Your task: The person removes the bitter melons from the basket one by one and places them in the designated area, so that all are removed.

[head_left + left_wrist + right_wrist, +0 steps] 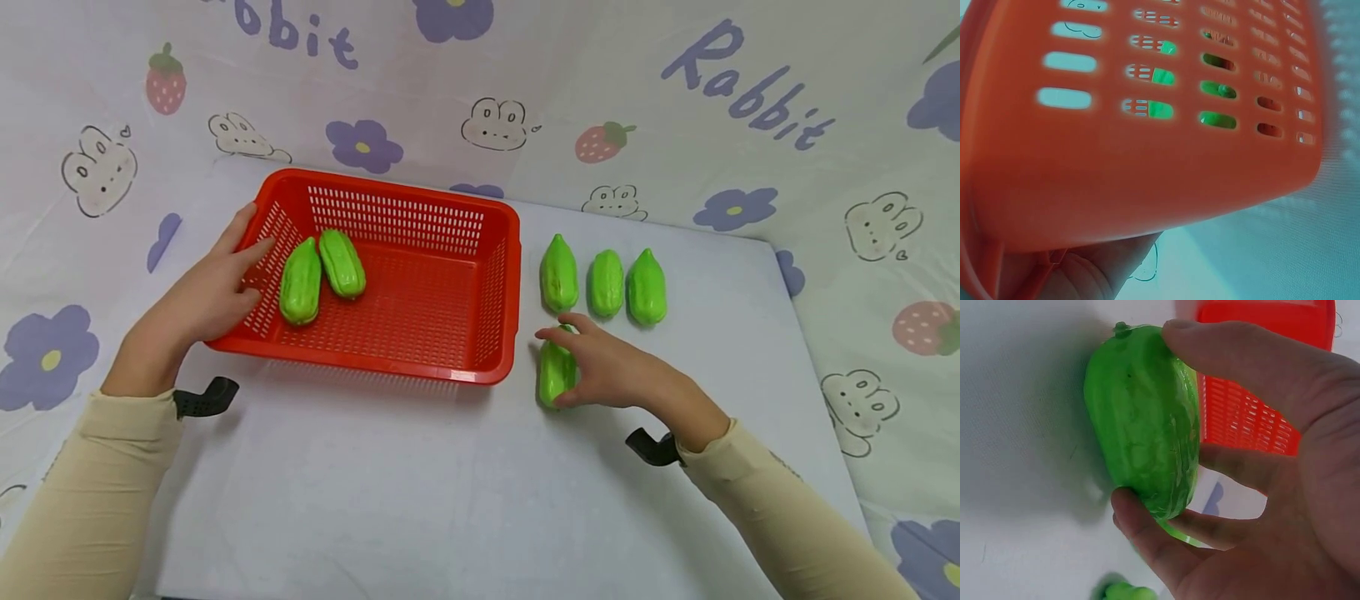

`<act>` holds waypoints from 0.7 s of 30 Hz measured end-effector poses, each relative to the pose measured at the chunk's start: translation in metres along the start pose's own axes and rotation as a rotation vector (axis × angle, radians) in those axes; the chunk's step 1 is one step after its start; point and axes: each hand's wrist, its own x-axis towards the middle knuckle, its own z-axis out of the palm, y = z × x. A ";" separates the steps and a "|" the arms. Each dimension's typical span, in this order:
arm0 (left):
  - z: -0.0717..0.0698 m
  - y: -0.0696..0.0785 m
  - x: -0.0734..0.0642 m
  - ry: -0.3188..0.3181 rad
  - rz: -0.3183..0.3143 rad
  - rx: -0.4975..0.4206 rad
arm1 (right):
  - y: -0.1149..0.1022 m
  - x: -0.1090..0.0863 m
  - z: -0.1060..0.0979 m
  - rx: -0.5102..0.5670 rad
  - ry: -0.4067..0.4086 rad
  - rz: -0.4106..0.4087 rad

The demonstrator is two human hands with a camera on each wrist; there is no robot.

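A red plastic basket with slotted walls holds two green papayas, one by its left wall and another close beside it. My left hand grips the basket's left rim; in the left wrist view part of the palm shows below the basket wall, its fingers hidden. Right of the basket, my right hand holds a ribbed green papaya by its ends. The thumb presses near the stem end and the fingertips the opposite end. This papaya is close over the white tabletop.
Behind my right hand, three more green papayas stand in a row: one nearest the basket, a middle one and a right one. A white cloth printed with rabbits, flowers and strawberries hangs behind the white table.
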 end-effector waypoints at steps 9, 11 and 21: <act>0.001 0.001 0.000 -0.004 -0.014 0.007 | 0.002 -0.003 0.000 0.003 0.009 -0.002; 0.001 0.001 0.000 0.000 -0.010 0.008 | 0.003 -0.003 0.000 0.000 0.010 -0.007; 0.001 -0.002 0.001 0.000 -0.002 -0.001 | 0.002 -0.003 0.001 0.007 0.010 -0.009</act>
